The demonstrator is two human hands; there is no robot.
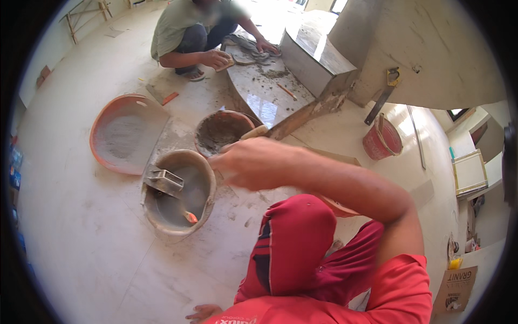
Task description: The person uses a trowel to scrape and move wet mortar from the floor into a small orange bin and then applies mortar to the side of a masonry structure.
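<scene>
My right hand (pixel 251 163) reaches out over the floor, blurred by motion, so its grip cannot be made out. Just beyond it, a light wooden handle (pixel 253 133) slants at the rim of an orange bucket of grey mortar (pixel 221 132); whether the hand touches it is unclear. Left of the hand stands a round tub of grey water (pixel 186 189). A metal box-shaped tool (pixel 166 182) and an orange-tipped handle (pixel 191 217) sit in that tub. My left hand (pixel 204 313) is low at the bottom edge, its visible fingers apart and nothing seen in them.
A co-worker (pixel 181 38) squats ahead, one hand on a float (pixel 225 62), beside a curved tiled step (pixel 261 100). At left lies a wide orange basin of grey powder (pixel 127 135). A red bucket (pixel 382 140) and a handsaw (pixel 383 97) are at right.
</scene>
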